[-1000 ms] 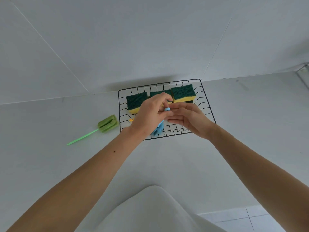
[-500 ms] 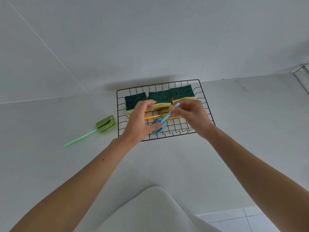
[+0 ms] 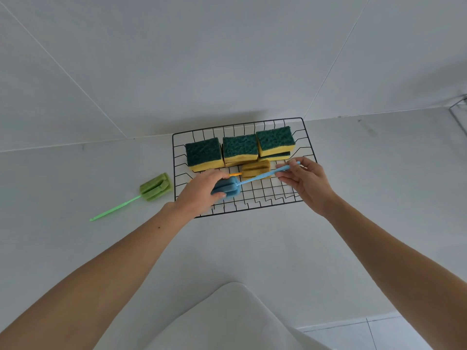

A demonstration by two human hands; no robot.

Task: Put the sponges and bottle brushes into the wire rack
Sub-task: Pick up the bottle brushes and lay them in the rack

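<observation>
A black wire rack [image 3: 307, 137] sits on the white counter against the wall. Green-and-yellow sponges [image 3: 240, 149] stand in a row along its back. An orange bottle brush [image 3: 255, 169] lies in the rack just in front of them. Both hands hold a blue bottle brush [image 3: 227, 189] level above the rack's front half. My left hand [image 3: 199, 192] grips its foam head; my right hand [image 3: 307, 181] pinches the thin handle near its end. A green bottle brush [image 3: 155, 186] lies on the counter left of the rack.
The white counter [image 3: 252, 248] runs to a front edge near me, with floor tiles [image 3: 379, 332] at lower right. A tiled wall [image 3: 227, 59] rises right behind the rack. A metal edge [image 3: 458, 114] shows at far right.
The blue brush has swung from hanging upright to lying level, and my hands have spread apart along it, the left to the head and the right to the handle end.
</observation>
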